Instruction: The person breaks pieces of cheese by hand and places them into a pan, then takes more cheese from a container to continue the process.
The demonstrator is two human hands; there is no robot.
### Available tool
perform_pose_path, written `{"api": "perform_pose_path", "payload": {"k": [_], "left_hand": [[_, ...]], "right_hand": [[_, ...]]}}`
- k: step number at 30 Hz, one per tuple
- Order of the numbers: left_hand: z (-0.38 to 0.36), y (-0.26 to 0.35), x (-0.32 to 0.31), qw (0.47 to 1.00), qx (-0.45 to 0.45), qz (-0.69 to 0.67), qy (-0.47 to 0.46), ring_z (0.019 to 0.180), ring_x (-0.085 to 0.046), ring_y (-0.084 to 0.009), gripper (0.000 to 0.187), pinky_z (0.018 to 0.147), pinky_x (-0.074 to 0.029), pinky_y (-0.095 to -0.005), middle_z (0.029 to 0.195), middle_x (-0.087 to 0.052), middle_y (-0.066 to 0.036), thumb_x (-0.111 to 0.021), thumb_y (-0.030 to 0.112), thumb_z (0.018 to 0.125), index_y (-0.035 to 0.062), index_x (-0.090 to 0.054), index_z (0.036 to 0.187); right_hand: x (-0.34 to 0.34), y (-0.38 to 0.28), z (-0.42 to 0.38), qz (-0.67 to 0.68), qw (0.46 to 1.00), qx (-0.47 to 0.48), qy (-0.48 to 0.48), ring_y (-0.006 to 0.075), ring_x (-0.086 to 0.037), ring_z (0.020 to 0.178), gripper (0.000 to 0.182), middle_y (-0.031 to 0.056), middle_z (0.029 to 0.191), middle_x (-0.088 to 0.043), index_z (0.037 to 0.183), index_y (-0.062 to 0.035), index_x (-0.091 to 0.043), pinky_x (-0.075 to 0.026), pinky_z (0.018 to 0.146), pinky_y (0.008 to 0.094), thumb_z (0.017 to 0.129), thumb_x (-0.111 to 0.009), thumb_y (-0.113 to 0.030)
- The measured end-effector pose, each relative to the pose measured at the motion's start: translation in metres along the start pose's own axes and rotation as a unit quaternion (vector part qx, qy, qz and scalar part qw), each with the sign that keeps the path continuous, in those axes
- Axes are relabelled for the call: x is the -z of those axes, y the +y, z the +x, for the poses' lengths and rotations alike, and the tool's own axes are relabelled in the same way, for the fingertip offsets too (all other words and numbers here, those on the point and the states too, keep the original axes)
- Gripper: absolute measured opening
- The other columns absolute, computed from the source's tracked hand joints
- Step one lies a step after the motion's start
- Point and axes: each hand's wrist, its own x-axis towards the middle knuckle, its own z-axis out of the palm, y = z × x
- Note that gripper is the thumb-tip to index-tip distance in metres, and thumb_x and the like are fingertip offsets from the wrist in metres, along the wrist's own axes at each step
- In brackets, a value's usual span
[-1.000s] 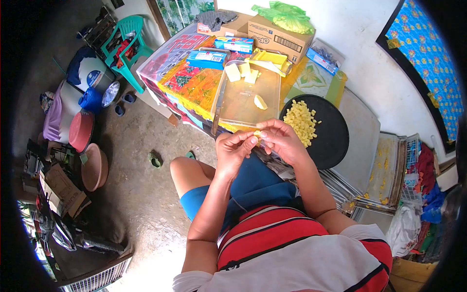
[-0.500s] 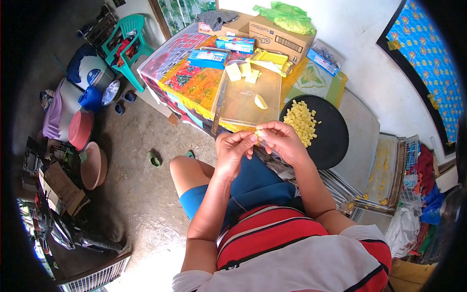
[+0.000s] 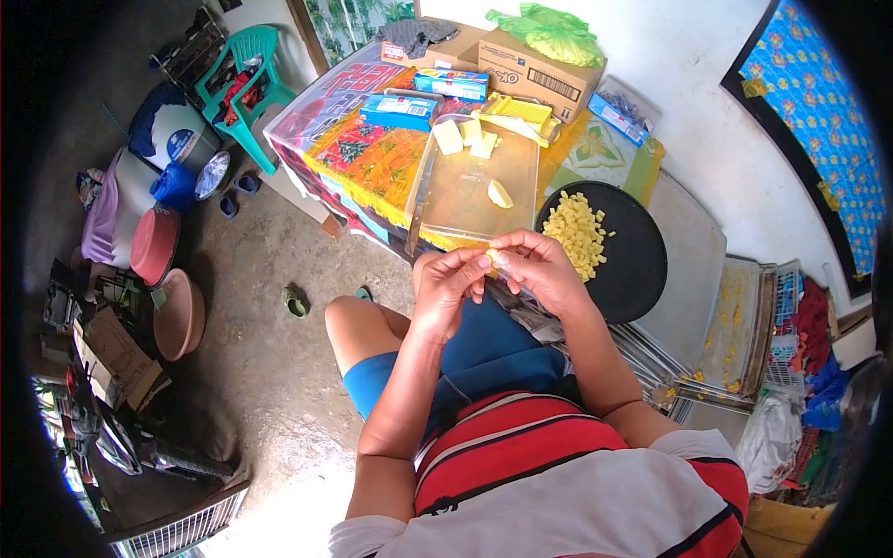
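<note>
My left hand (image 3: 446, 286) and my right hand (image 3: 544, 272) meet above my lap, at the near edge of the table. Between their pinched fingertips is a small pale yellow piece (image 3: 493, 253). Just beyond lies a clear cutting board (image 3: 465, 200) with a knife (image 3: 420, 200) along its left side. Several pale yellow blocks (image 3: 448, 138) sit at the board's far end, and a single wedge (image 3: 499, 193) lies nearer. To the right, a round black tray (image 3: 637, 260) holds a heap of small yellow cubes (image 3: 574, 232).
Blue boxes (image 3: 400, 112), a yellow container (image 3: 516, 113) and a cardboard box (image 3: 530, 74) stand farther back on the table (image 3: 326, 121). Metal trays (image 3: 684, 251) are at the right. A green chair (image 3: 251, 93) and basins (image 3: 179, 316) stand at the left.
Both hands stay almost in place. The small piece between my fingertips has turned slightly.
</note>
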Motion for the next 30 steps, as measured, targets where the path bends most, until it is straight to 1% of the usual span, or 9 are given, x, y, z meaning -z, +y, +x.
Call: {"api": "perform_pose_path", "payload": {"k": [2, 5, 11, 14, 17, 23, 26, 29, 30], "left_hand": [[0.001, -0.001, 0.003, 1.000, -0.009, 0.017, -0.009, 0.059, -0.054, -0.0068, 0.016, 0.052, -0.045, -0.0214, 0.075, -0.064, -0.002, -0.067, 0.012, 0.085, 0.0017, -0.067, 0.097], [0.000, 0.002, -0.003, 0.999, -0.036, 0.014, 0.003, 0.056, -0.052, -0.0048, 0.015, 0.048, -0.042, -0.0189, 0.069, -0.063, -0.001, -0.069, 0.010, 0.084, -0.0013, -0.070, 0.093], [0.001, 0.003, -0.002, 0.999, -0.040, 0.028, 0.000, 0.057, -0.053, -0.0051, 0.016, 0.049, -0.043, -0.0188, 0.071, -0.063, -0.002, -0.069, 0.011, 0.083, -0.0014, -0.069, 0.095], [0.001, 0.003, -0.001, 0.999, -0.028, 0.015, 0.002, 0.057, -0.053, -0.0057, 0.016, 0.049, -0.044, -0.0191, 0.072, -0.063, -0.002, -0.068, 0.011, 0.085, -0.0016, -0.068, 0.095], [-0.001, 0.006, -0.004, 0.999, -0.020, -0.029, -0.003, 0.057, -0.053, -0.0060, 0.017, 0.048, -0.043, -0.0195, 0.072, -0.062, -0.002, -0.066, 0.012, 0.086, -0.0017, -0.068, 0.096], [0.000, 0.006, -0.005, 0.999, 0.009, -0.034, -0.017, 0.059, -0.052, -0.0056, 0.021, 0.051, -0.044, -0.0197, 0.077, -0.062, -0.001, -0.064, 0.015, 0.088, -0.0007, -0.065, 0.102], [0.001, 0.004, -0.002, 0.998, 0.021, -0.045, -0.028, 0.059, -0.053, -0.0058, 0.020, 0.052, -0.044, -0.0197, 0.079, -0.062, -0.001, -0.063, 0.016, 0.089, 0.0001, -0.064, 0.102], [0.000, 0.005, -0.003, 0.998, 0.016, -0.054, -0.024, 0.058, -0.053, -0.0059, 0.017, 0.052, -0.044, -0.0196, 0.075, -0.062, -0.001, -0.064, 0.016, 0.089, 0.0011, -0.065, 0.097], [0.000, 0.005, -0.002, 0.998, 0.016, -0.054, -0.030, 0.058, -0.053, -0.0060, 0.016, 0.052, -0.044, -0.0196, 0.073, -0.061, 0.000, -0.064, 0.016, 0.088, 0.0016, -0.065, 0.095]], "right_hand": [[0.001, 0.001, 0.000, -0.008, 1.000, -0.001, 0.001, 0.0054, -0.051, 0.060, 0.019, 0.0022, 0.085, -0.064, 0.101, -0.0021, -0.064, -0.044, 0.051, 0.0208, 0.087, -0.066, -0.015], [0.000, 0.000, -0.001, -0.010, 1.000, 0.010, -0.011, 0.0057, -0.052, 0.060, 0.018, 0.0024, 0.085, -0.064, 0.100, -0.0025, -0.065, -0.044, 0.050, 0.0205, 0.086, -0.067, -0.015], [0.001, 0.003, 0.002, -0.001, 1.000, 0.014, -0.016, 0.0055, -0.053, 0.062, 0.018, 0.0023, 0.086, -0.064, 0.100, -0.0037, -0.064, -0.043, 0.050, 0.0200, 0.087, -0.066, -0.015], [-0.003, 0.002, 0.002, 0.009, 1.000, 0.018, -0.012, 0.0050, -0.053, 0.065, 0.018, 0.0017, 0.088, -0.063, 0.101, -0.0043, -0.064, -0.042, 0.050, 0.0198, 0.087, -0.066, -0.016], [-0.005, 0.000, 0.002, 0.006, 1.000, 0.012, -0.008, 0.0048, -0.053, 0.066, 0.018, 0.0011, 0.089, -0.063, 0.101, -0.0046, -0.064, -0.042, 0.050, 0.0198, 0.088, -0.065, -0.017], [-0.008, 0.000, 0.003, -0.004, 1.000, 0.020, -0.009, 0.0036, -0.048, 0.060, 0.019, -0.0014, 0.083, -0.061, 0.102, -0.0063, -0.065, -0.039, 0.049, 0.0187, 0.088, -0.066, -0.018], [-0.008, 0.001, 0.003, -0.014, 1.000, 0.020, -0.003, 0.0032, -0.046, 0.058, 0.019, -0.0027, 0.079, -0.060, 0.102, -0.0069, -0.065, -0.038, 0.048, 0.0180, 0.088, -0.066, -0.019], [-0.010, -0.002, 0.002, -0.028, 0.999, 0.017, -0.007, 0.0029, -0.045, 0.057, 0.021, -0.0047, 0.072, -0.057, 0.105, -0.0067, -0.065, -0.037, 0.049, 0.0183, 0.088, -0.066, -0.018], [-0.010, -0.003, 0.001, -0.049, 0.998, 0.030, -0.017, 0.0025, -0.044, 0.057, 0.023, -0.0054, 0.070, -0.055, 0.108, -0.0064, -0.064, -0.036, 0.049, 0.0182, 0.087, -0.066, -0.017]]}}
